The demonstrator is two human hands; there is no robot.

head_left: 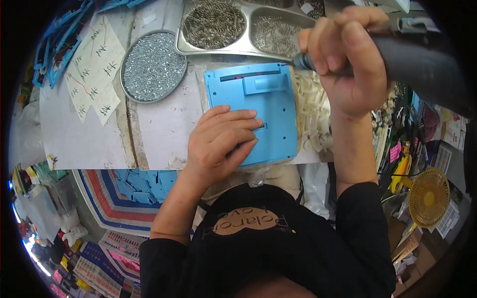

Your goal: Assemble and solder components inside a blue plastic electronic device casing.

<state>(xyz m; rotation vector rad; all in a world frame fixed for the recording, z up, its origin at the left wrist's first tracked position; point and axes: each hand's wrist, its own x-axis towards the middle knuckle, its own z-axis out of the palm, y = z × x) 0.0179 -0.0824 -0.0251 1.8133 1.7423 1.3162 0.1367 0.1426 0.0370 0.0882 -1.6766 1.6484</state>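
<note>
Head: left hand (pixel 223 141) presses blue panel (pixel 256 107); right hand (pixel 343 59) grips screwdriver (pixel 412 54).

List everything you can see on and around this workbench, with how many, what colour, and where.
Plastic panel: one, light blue, centre of bench.
Round tray of screws: one, silver, left of the panel.
Metal tray: one, silver, behind the panel, compartments of small metal parts.
Paper sheets: a few, white, far left.
White plastic pieces: a heap, right of the panel.
Fan: one, yellow, lower right.
Power screwdriver: one, grey, upper right.
Left hand: flat on the panel.
Right hand: gripping the screwdriver.
</note>
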